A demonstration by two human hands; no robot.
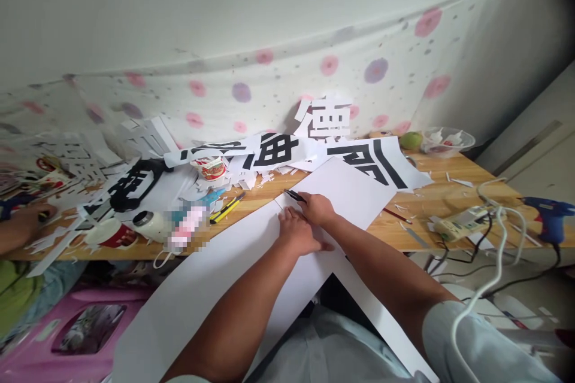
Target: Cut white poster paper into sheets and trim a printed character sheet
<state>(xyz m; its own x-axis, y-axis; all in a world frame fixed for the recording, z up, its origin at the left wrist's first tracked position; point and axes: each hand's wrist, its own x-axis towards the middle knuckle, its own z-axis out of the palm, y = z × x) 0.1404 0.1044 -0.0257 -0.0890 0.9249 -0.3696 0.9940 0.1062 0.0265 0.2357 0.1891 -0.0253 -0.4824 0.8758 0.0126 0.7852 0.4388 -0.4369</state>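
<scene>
My right hand grips a slim black utility knife, its tip pointing left at the white sheets. Just below it, my left hand lies flat with fingers spread, pressing on a large white sheet that hangs over the table's front edge. Another white sheet lies under my right hand and reaches toward the back right. Whether the blade touches the sheet is too small to tell. A yellow utility knife rests on the wooden table to the left of my hands.
Printed sheets with black characters and white cut-out characters stand at the back. To the left are a noodle cup, a flask and another person's hand. A power strip and blue glue gun are at right.
</scene>
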